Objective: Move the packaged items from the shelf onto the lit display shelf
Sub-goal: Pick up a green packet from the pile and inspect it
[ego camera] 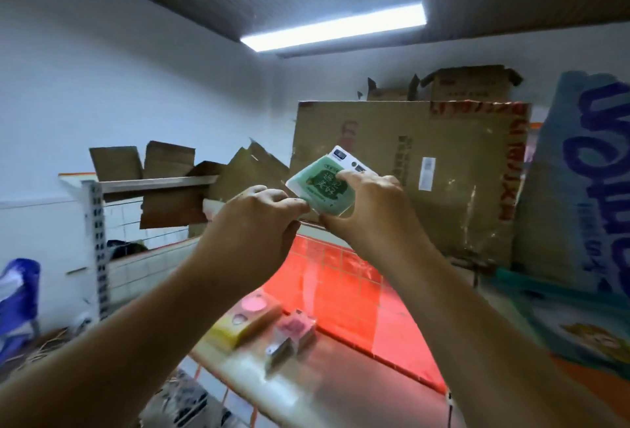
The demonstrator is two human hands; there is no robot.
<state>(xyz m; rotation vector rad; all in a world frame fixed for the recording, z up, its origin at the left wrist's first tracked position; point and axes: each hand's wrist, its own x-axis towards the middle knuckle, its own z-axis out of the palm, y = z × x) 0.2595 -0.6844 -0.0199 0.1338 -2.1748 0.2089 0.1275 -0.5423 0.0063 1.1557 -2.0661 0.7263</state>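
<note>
I hold a green-and-white packaged item up in front of me with both hands. My left hand pinches its lower left corner, and my right hand grips its right side with fingers over the front. Below them lies the red-lit display shelf. On the shelf's near left edge rest a yellow package with pink circles and a small pink-and-clear package.
A large worn cardboard box stands at the back of the lit shelf, with another box behind it. A big blue-and-white bag leans at right. A white metal rack with torn cardboard stands at left.
</note>
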